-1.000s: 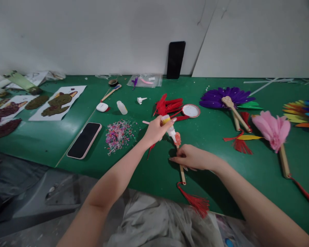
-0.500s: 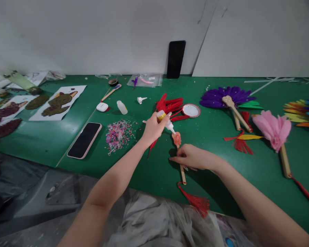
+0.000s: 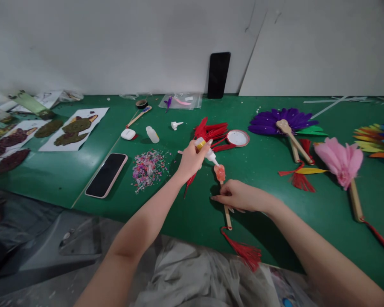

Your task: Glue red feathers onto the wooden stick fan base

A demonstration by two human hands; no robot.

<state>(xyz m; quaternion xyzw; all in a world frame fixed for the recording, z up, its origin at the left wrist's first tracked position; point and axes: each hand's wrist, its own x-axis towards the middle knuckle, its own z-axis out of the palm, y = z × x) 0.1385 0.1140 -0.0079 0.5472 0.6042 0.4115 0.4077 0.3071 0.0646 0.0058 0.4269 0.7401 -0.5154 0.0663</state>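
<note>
My left hand [image 3: 192,161] is closed around a small white glue bottle [image 3: 210,155] with a yellow label. Its nozzle points down at the orange-red decorated head [image 3: 220,172] of a wooden fan handle [image 3: 227,216]. Lower down, the fingers of my right hand [image 3: 235,196] pinch that handle against the green table; part of it is hidden under them. From the handle's near end trails a red tassel [image 3: 248,255]. Red feathers [image 3: 208,130] lie just beyond my left hand, beside a round white lid [image 3: 238,137] with a red rim.
Colourful chips [image 3: 149,168] and a pink-edged phone [image 3: 106,175] lie left; a small white bottle [image 3: 152,134] and white cap [image 3: 175,125] are behind. A black phone [image 3: 219,75] leans on the wall. Right are a purple feather fan [image 3: 269,121] and pink feather fan [image 3: 339,160].
The view has shifted very slightly. Both hands keep their places, the bottle's nozzle still at the decorated head of the handle.
</note>
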